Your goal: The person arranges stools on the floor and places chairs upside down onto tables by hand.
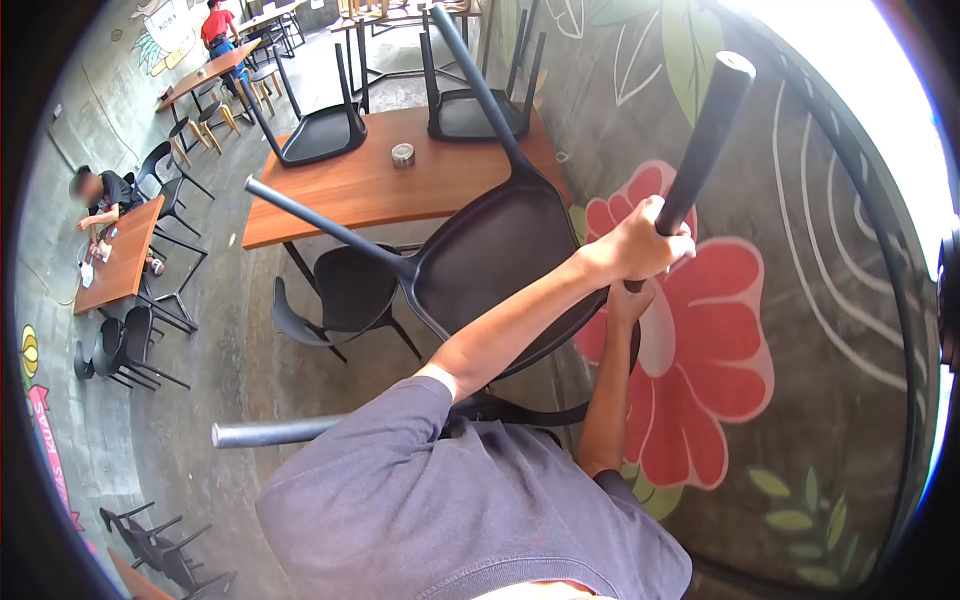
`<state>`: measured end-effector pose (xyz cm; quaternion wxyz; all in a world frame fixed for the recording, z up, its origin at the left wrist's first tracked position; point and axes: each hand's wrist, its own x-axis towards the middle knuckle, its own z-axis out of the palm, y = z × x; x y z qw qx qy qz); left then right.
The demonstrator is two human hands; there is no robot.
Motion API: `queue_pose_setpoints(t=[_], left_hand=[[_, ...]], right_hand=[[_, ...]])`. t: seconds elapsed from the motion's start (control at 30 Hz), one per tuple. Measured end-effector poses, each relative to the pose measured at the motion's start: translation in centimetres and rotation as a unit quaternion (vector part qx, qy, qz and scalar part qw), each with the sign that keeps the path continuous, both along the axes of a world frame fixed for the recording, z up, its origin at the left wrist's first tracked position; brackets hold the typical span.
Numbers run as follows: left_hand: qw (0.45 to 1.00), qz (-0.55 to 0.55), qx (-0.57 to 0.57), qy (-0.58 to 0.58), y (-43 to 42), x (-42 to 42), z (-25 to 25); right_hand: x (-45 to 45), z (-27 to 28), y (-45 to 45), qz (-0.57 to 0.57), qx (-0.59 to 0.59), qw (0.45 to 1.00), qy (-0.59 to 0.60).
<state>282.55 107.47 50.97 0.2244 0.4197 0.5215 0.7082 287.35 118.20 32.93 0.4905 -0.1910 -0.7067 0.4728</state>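
A black chair (495, 265) is held up in front of my body, its legs pointing up and outward toward the camera. My left hand (640, 242) is wrapped round one thick leg of it, at the right. Just below, my right hand (630, 302) is closed at the lower part of the same leg, partly hidden behind my left hand. The backrest side of the chair is partly hidden by my arm and shirt.
Ahead stands a wooden table (345, 195) with two upturned chairs and a small round tin (403, 155). Another black chair (355, 290) is beside it. A painted wall (800, 300) rises at the right. One person (110, 195) sits at the left; another (217, 30) stands farther back.
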Motion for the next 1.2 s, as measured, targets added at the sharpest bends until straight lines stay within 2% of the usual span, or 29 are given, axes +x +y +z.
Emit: queue_pose_setpoints(t=[0.1, 0.13, 0.23, 0.27, 0.33, 0.37, 0.4, 0.43, 0.47, 0.53, 0.6, 0.63, 0.7, 0.73, 0.77, 0.83, 0.87, 0.9, 0.93, 0.97, 1.0, 1.07, 1.1, 1.2], left_hand=[[1.000, 0.029, -0.005, -0.008, 4.5, -5.0, -1.5], [0.999, 0.037, -0.019, 0.013, 5.4, -6.7, -1.9], [0.996, 0.071, -0.055, 0.019, 6.3, -8.6, -4.5], [0.992, 0.097, -0.073, 0.021, 6.5, -9.8, -5.3], [0.993, 0.087, -0.074, -0.005, 6.9, -11.8, -6.8], [0.986, 0.099, -0.138, -0.004, 7.0, -13.4, -7.8], [0.976, 0.052, -0.212, -0.014, 7.4, -15.3, -9.3], [0.989, 0.089, -0.112, -0.027, 7.7, -16.4, -10.4], [0.982, 0.126, -0.124, -0.062, 9.0, -18.4, -13.0], [0.971, 0.148, -0.154, -0.107, 9.1, -21.0, -16.2], [0.976, 0.056, -0.144, -0.152, 8.6, -25.0, -16.3], [0.979, 0.050, -0.139, -0.143, 9.2, -26.2, -16.9], [0.965, 0.169, -0.159, -0.124, 10.7, -27.5, -19.2], [0.973, 0.129, -0.164, -0.096, 11.3, -28.7, -19.7], [0.974, 0.123, -0.163, -0.098, 11.9, -29.3, -20.1], [0.955, 0.249, -0.158, 0.007, 12.3, -29.5, -20.4], [0.954, 0.252, -0.162, -0.004, 12.3, -29.2, -19.9], [0.955, 0.244, -0.165, -0.011, 12.6, -30.0, -20.7], [0.962, 0.103, -0.253, -0.026, 13.0, -30.9, -21.5], [0.942, -0.041, -0.332, -0.039, 13.6, -31.6, -22.2], [0.954, 0.023, -0.299, -0.020, 13.7, -30.5, -23.0], [0.954, 0.037, -0.297, 0.004, 15.5, -28.7, -27.5], [0.954, 0.059, -0.292, 0.040, 15.8, -29.0, -27.5], [0.946, 0.003, -0.323, 0.029, 16.0, -30.5, -27.1]], right_hand=[[-5.3, -2.6, 3.1, -0.031, -0.011, 0.999, -0.009], [-6.9, -2.9, 2.7, -0.028, -0.071, 0.997, 0.003], [-9.5, -6.7, 2.1, -0.051, -0.111, 0.992, -0.040], [-10.9, -7.7, 1.5, -0.038, -0.133, 0.990, 0.006], [-13.5, -16.6, 4.5, -0.039, -0.150, 0.987, -0.027], [-14.8, -21.4, 6.1, -0.045, -0.163, 0.984, -0.059], [-16.0, -21.7, 5.4, -0.010, -0.241, 0.970, -0.010], [-17.8, -22.0, 5.7, 0.008, -0.228, 0.974, -0.003], [-19.6, -22.4, 5.9, 0.026, -0.216, 0.976, 0.005], [-20.6, -18.5, 3.3, -0.046, -0.146, 0.979, -0.134], [-23.0, -17.2, 2.5, -0.017, -0.216, 0.966, -0.139], [-24.5, -17.7, 3.0, -0.022, -0.212, 0.968, -0.129], [-26.7, -18.9, 3.7, -0.031, -0.163, 0.971, -0.174], [-27.9, -22.6, 5.5, -0.030, -0.103, 0.975, -0.194], [-28.7, -23.5, 6.0, -0.027, -0.089, 0.975, -0.200], [-30.0, -24.1, 6.7, -0.023, -0.113, 0.974, -0.193], [-30.5, -24.3, 7.1, -0.021, -0.122, 0.974, -0.192], [-30.8, -24.6, 7.4, -0.022, -0.131, 0.973, -0.191], [-30.9, -25.0, 7.6, -0.025, -0.140, 0.971, -0.192], [-30.9, -25.5, 8.0, -0.025, -0.146, 0.970, -0.193], [-30.5, -25.9, 8.2, -0.026, -0.153, 0.968, -0.197], [-30.2, -26.7, 8.4, -0.023, -0.166, 0.966, -0.199], [-30.3, -27.0, 8.7, -0.020, -0.170, 0.965, -0.198], [-31.1, -28.3, 9.1, -0.002, -0.187, 0.963, -0.194]])
